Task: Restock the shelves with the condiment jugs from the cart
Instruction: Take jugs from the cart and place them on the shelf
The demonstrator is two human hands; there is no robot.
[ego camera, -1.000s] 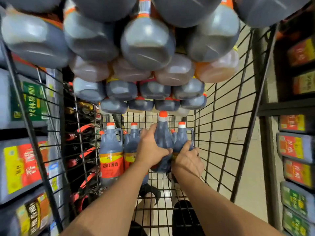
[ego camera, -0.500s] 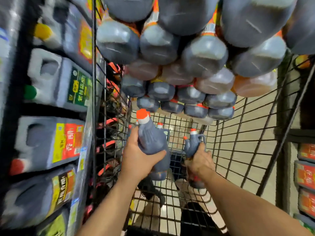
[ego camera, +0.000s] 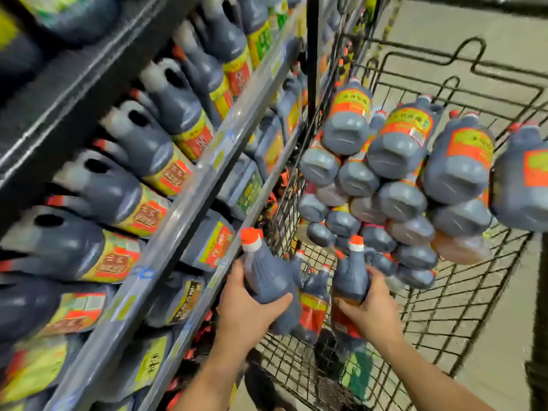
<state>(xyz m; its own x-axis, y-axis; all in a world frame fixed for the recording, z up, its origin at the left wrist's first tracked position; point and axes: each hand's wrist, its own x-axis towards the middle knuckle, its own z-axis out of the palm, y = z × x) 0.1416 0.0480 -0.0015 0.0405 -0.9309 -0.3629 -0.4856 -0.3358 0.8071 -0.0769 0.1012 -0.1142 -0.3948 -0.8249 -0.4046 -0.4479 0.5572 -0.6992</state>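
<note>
- While the left hand (ego camera: pixel 249 307) wraps a dark jug (ego camera: pixel 267 277) at lower centre and the right hand (ego camera: pixel 373 304) clasps a second jug (ego camera: pixel 351 280) beside it, both over the wire cart (ego camera: pixel 444 321), I'd swing them left one at a time, base first.
- Packed shelves (ego camera: pixel 184 203) fill the left; pale floor (ego camera: pixel 504 54) upper right.

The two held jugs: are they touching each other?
Apart. The head view shows the left-hand jug and right-hand jug separated, with cart jugs visible between.
</note>
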